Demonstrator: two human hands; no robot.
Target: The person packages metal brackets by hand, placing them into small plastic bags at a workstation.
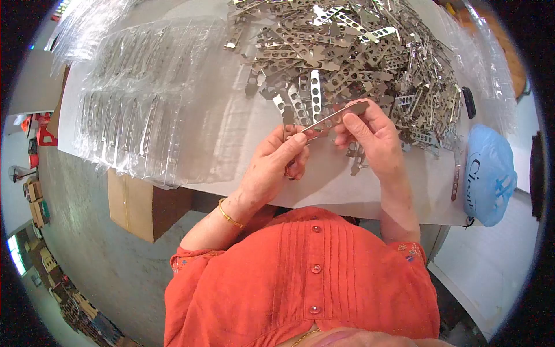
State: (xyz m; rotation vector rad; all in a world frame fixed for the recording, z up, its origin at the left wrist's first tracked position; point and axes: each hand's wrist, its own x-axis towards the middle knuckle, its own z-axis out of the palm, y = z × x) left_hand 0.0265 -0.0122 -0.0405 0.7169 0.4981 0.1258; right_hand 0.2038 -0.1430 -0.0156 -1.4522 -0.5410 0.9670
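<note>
The left hand (277,155) pinches one end of the strip (330,120); the right hand (377,136) grasps the other; its long axis slants rightward, toward the pile (352,61) beyond.

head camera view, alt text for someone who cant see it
Two bare hands, left and right, hold a thin metal strip above a white table, before a heap of perforated metal strips; plastic trays holding strips lie left.
</note>
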